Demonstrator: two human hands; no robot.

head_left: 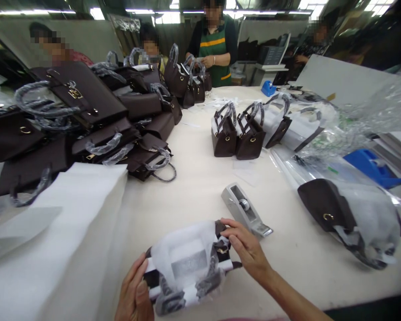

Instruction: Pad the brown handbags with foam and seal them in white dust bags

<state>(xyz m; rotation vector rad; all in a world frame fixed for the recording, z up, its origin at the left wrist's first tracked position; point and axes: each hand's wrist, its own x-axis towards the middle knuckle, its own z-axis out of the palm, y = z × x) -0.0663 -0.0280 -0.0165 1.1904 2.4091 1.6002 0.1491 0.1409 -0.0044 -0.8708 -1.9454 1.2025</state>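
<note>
A small dark brown handbag (222, 252) lies before me at the table's near edge. White foam sheeting (183, 240) covers much of it, and its handles (209, 278) are wrapped in clear plastic film. My left hand (135, 290) grips the bag's left end, thumb towards me and fingers along the side. At the far right corner, my right hand (245, 245) rests its fingers on the bag's edge, with the thumb on the near side. Just beyond that hand lies a grey tape dispenser (243, 207).
Piled brown handbags (100, 107) fill the left, behind a stack of white foam sheets (70, 214). Two small bags (223, 138) stand mid-table. A foam-wrapped bag (324, 205), clear plastic (361, 111) and a blue tape dispenser (374, 167) lie right. Several people work beyond.
</note>
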